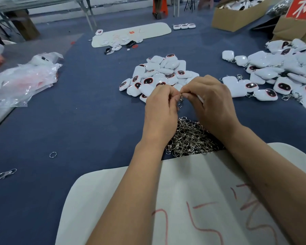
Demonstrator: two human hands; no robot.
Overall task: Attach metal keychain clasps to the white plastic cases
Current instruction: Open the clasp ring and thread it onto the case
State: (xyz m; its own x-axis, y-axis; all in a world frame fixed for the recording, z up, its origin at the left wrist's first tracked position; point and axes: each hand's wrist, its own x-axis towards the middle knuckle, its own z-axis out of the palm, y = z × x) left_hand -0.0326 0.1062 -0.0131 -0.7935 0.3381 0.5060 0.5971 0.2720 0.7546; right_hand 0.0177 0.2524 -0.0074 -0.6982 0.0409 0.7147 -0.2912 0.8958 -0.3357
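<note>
Mid-frame, both our hands, left hand (pixel 160 101) and right hand (pixel 208 98), pinch one metal clasp (pixel 181 101) between them; we should pry its ring open before reaching the white cases (pixel 159 73) just above.

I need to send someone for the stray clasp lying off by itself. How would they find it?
Start at the white board with red writing nearest the camera, then look left across the blue cloth table. The lone silver metal clasp lies near the left edge, longer than the plain small ring beyond it.

Clasp heap (pixel 189 137) before case pile (pixel 159 75); second pile (pixel 281 71) right.
</note>
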